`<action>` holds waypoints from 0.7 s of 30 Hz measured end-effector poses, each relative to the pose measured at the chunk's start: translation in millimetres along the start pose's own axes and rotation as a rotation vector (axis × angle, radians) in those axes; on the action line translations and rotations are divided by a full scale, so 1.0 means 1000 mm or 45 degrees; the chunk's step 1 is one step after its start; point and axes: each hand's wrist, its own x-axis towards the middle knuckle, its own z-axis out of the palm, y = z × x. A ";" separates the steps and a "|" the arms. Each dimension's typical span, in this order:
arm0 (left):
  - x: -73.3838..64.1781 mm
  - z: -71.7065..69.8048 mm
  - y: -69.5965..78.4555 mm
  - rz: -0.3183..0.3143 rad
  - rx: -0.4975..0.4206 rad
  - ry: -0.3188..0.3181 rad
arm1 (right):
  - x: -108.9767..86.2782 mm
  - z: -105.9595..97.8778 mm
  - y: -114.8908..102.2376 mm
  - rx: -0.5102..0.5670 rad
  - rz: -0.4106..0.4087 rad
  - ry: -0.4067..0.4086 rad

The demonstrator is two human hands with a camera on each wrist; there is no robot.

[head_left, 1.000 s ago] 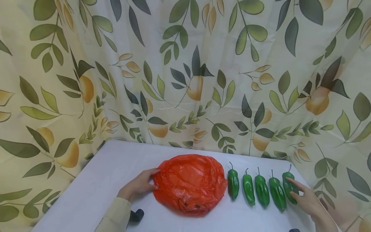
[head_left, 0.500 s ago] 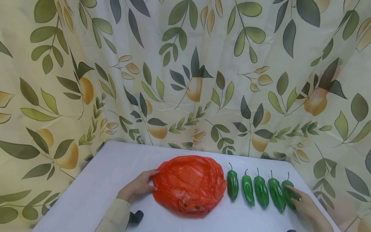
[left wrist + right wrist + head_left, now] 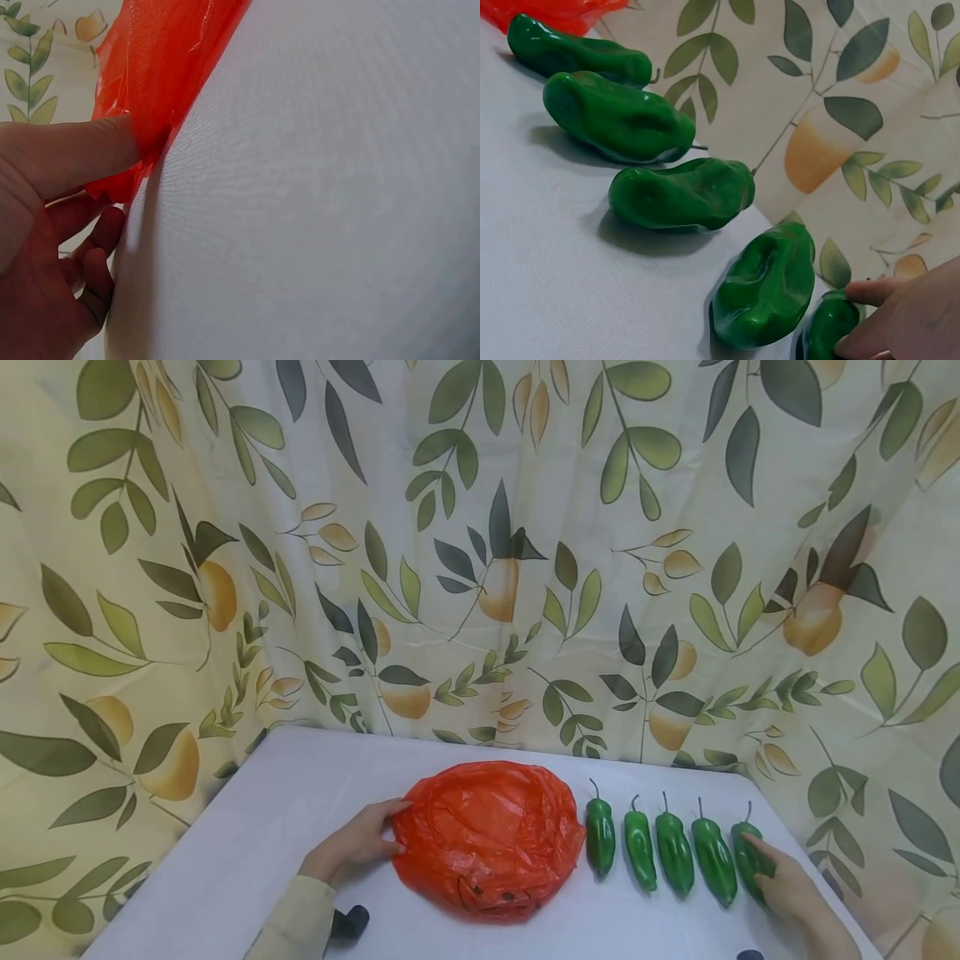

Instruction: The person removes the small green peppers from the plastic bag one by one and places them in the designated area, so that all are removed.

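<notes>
A red plastic bag (image 3: 487, 835) lies spread in a rounded shape in the middle of the white table. At its left edge is my left hand (image 3: 360, 839); in the left wrist view the thumb (image 3: 97, 150) lies on the red film, with the other fingers bent behind it. To the right of the bag, several green peppers lie in a row, stems pointing away from me. My right hand (image 3: 787, 881) holds the rightmost green pepper (image 3: 748, 864) between thumb and index finger. The pepper's lower right side is partly covered by that hand.
The neighbouring pepper (image 3: 714, 864) lies close on the left of the held one. Small dark objects (image 3: 350, 922) show near my left sleeve and at the bottom right. A leaf-and-fruit patterned curtain (image 3: 480, 568) hangs behind the table (image 3: 315, 768).
My right hand and the rightmost pepper have shifted a little toward me, closer to the neighbouring pepper. The left hand and bag stay in place; the head view has drifted slightly.
</notes>
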 end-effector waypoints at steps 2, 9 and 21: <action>0.000 0.000 -0.001 -0.001 0.006 0.001 | 0.000 -0.001 0.000 -0.014 -0.014 0.016; -0.002 0.001 0.000 -0.012 0.011 -0.001 | 0.000 -0.003 0.001 -0.091 -0.089 0.156; -0.002 0.001 0.001 -0.008 -0.008 -0.002 | -0.004 -0.014 -0.015 -0.038 0.053 0.102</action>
